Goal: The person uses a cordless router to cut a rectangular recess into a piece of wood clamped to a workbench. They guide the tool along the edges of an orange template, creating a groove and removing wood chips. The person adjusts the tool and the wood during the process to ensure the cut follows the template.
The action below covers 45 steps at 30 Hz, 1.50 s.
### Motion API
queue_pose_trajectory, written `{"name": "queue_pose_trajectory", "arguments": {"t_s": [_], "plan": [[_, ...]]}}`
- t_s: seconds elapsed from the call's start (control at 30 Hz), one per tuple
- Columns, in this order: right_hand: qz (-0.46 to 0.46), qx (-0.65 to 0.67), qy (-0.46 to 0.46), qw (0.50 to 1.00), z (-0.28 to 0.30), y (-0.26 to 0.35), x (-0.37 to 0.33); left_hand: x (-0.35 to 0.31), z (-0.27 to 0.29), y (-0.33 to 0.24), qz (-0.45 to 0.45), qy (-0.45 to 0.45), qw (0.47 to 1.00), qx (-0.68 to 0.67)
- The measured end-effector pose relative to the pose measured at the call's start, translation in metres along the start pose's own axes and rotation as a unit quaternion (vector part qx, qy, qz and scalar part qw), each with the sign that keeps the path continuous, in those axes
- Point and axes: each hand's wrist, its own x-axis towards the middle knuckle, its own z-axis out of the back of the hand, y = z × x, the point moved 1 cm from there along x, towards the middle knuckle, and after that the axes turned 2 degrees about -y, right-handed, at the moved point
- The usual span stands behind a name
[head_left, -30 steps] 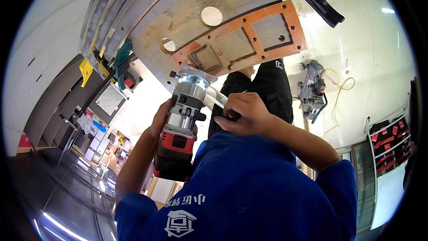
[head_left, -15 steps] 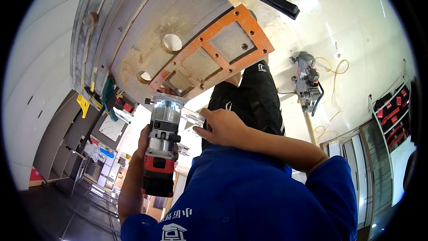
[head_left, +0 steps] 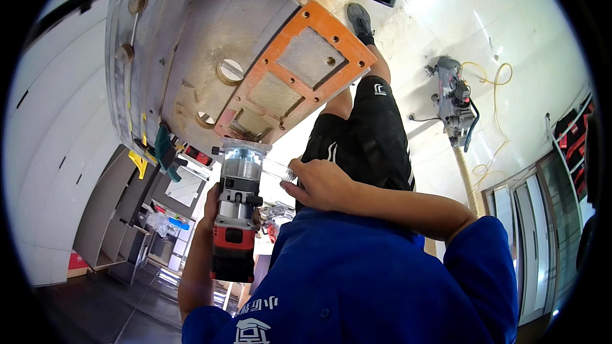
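Observation:
My left hand [head_left: 207, 216] grips the body of a red, black and silver trim router [head_left: 234, 216], held upright with its round base [head_left: 245, 150] just under the edge of the workbench. My right hand [head_left: 319, 183] is at the router's right side, fingers pinched on a small clear plastic piece [head_left: 282, 171] by the base. Above them on the bench lies an orange template frame [head_left: 299, 70] with rectangular openings, resting on a dusty board [head_left: 210, 38] with round holes.
My blue shirt, black shorts [head_left: 370, 134] and one shoe [head_left: 360, 19] fill the middle. A grey dust extractor [head_left: 452, 99] with a yellow cord and ribbed hose [head_left: 468, 181] stands on the light floor at right. Green and yellow clamps [head_left: 153, 153] hang at the bench edge. Red tool cases [head_left: 570, 140] sit far right.
The view has tilted, so the bench and orange frame sit higher in the picture. Both hands stay on the router, which now stands a little lower below the bench edge.

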Motion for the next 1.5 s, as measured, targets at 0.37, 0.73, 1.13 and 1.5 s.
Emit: {"name": "queue_pose_trajectory", "arguments": {"t_s": [0.37,0.73,1.13,1.5], "plan": [[-0.006,0.017,0.008,1.0,0.0,-0.005,-0.001,-0.002,-0.001,-0.004,-0.005,-0.04,0.999,0.031],[0.011,0.043,-0.019,0.999,0.002,-0.006,0.004,-0.002,-0.018,-0.018,0.013,-0.008,0.999,0.036],[-0.009,0.18,-0.049,0.982,-0.011,0.001,0.034,-0.014,-0.056,-0.038,0.012,-0.092,0.992,0.092],[-0.028,0.239,-0.094,0.966,-0.024,-0.008,0.034,-0.018,-0.077,-0.038,-0.035,-0.117,0.992,0.035]]}}
